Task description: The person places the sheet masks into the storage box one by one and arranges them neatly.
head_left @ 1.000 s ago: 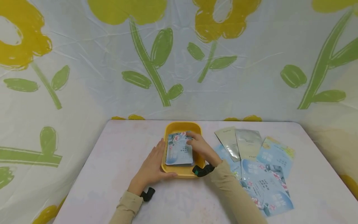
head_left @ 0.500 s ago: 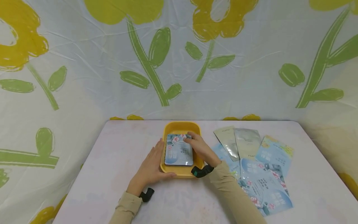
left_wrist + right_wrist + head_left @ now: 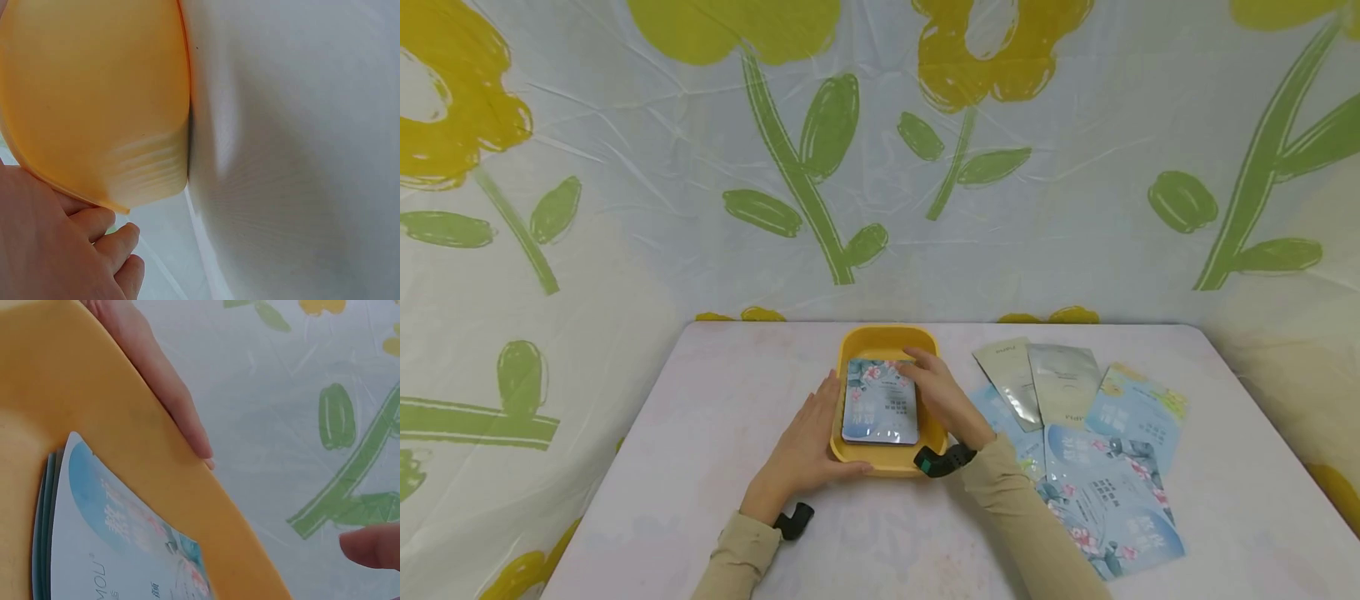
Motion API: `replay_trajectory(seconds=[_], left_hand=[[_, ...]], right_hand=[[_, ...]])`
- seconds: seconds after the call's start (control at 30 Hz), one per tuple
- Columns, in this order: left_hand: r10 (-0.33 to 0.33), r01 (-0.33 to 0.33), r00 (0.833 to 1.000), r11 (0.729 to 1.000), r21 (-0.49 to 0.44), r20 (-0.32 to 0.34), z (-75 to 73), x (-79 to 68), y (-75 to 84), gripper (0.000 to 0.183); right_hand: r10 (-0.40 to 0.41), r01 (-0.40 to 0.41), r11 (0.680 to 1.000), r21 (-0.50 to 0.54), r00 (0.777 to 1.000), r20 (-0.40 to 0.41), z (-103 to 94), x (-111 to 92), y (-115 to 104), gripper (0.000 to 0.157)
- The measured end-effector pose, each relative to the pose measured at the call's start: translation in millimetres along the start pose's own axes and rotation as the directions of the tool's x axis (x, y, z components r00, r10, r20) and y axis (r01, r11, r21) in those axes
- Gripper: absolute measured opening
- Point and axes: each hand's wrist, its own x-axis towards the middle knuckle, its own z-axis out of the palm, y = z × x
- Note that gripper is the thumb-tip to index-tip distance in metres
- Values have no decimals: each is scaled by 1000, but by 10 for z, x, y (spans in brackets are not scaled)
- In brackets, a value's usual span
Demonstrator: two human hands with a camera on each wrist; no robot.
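Observation:
A yellow plastic basin (image 3: pixel 887 340) stands on the table in the head view, its outer wall (image 3: pixel 100 81) filling much of the left wrist view. Inside it lies a stack of blue floral sachets (image 3: pixel 880 408), which look like face mask packets; several edges show in the right wrist view. My left hand (image 3: pixel 805 442) rests against the basin's left side, thumb along the front rim, fingers straight along the side. My right hand (image 3: pixel 947 396) is over the basin's right side beside the stack, a finger (image 3: pixel 372 547) extended clear of the top sachet (image 3: pixel 119 531).
Right of the basin, loose sachets overlap on the table: two pale gold ones (image 3: pixel 1063 383), a large blue floral one (image 3: pixel 1116 504) and a blue-yellow one (image 3: pixel 1138 412). Another blue one is partly covered. A flower-print sheet (image 3: pixel 1030 250) hangs behind the table.
The top sachet, angled at first, has settled flat and in line with the stack. My right fingers have drawn back from its upper right corner. The left hand stays against the basin.

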Motion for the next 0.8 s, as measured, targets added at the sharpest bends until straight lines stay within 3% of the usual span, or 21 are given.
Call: replay_trajectory(seconds=[0.2, 0.53, 0.8], left_hand=[[-17, 17, 1000, 1000, -10, 15, -11, -17, 19, 134], [-21, 21, 1000, 1000, 0, 20, -19, 3, 22, 134], [-36, 36, 999, 999, -3, 32, -29, -9, 33, 133]], right_hand=[[-108, 108, 994, 15, 994, 0, -51, -45, -28, 53], [-153, 152, 988, -28, 988, -15, -199, -183, -119, 45], [-201, 203, 969, 141, 979, -23, -368, -223, -91, 38]])
